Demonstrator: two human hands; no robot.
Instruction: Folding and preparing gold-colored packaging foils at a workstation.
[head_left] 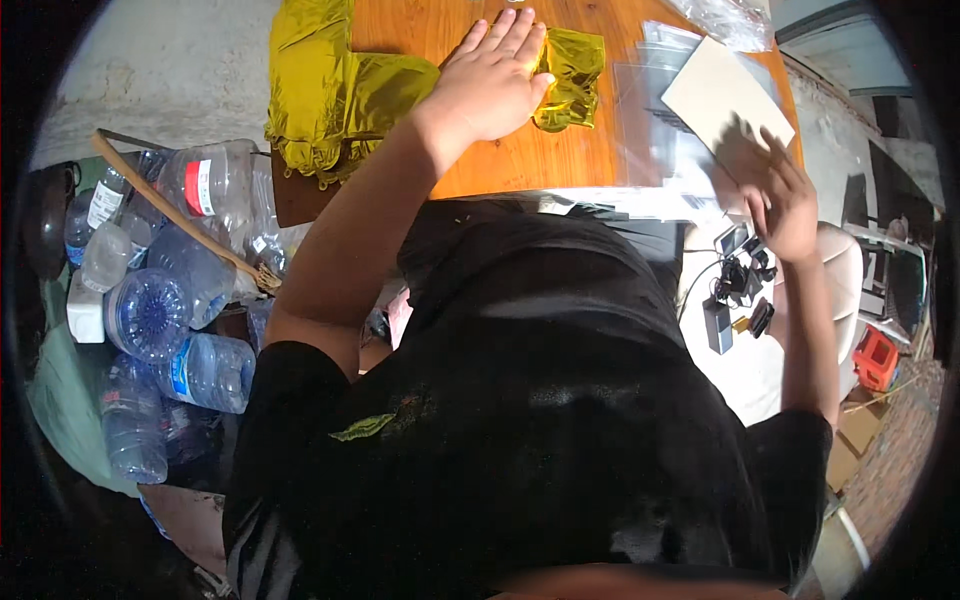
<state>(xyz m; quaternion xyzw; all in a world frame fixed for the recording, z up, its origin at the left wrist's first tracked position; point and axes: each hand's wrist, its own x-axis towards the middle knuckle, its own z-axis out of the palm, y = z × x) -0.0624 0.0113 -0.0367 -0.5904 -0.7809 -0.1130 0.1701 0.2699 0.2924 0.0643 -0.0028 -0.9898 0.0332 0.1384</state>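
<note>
My left hand (pixel 492 82) lies flat on the wooden table (pixel 470 170), fingers stretched out, over shiny gold foil. One foil piece (pixel 572 80), crinkled and flat, sticks out to the right from under the hand. To the left, a larger gold foil pile (pixel 315 90), like deflated foil balloons, reaches the table's left edge. My right hand (pixel 785 210) is at the right table edge, its fingers apart with nothing seen in them. Its fingertips overlap the lower corner of a cream card (pixel 725 98), where a shadow falls. Whether they touch the card I cannot tell.
Clear plastic sheets (pixel 640 125) lie under and beside the card, with a crumpled clear bag (pixel 735 22) behind. Plastic bottles (pixel 150 315) and a curved stick (pixel 185 215) crowd the left. Black cables and small devices (pixel 740 285) lie on a pale seat (pixel 840 265) at right.
</note>
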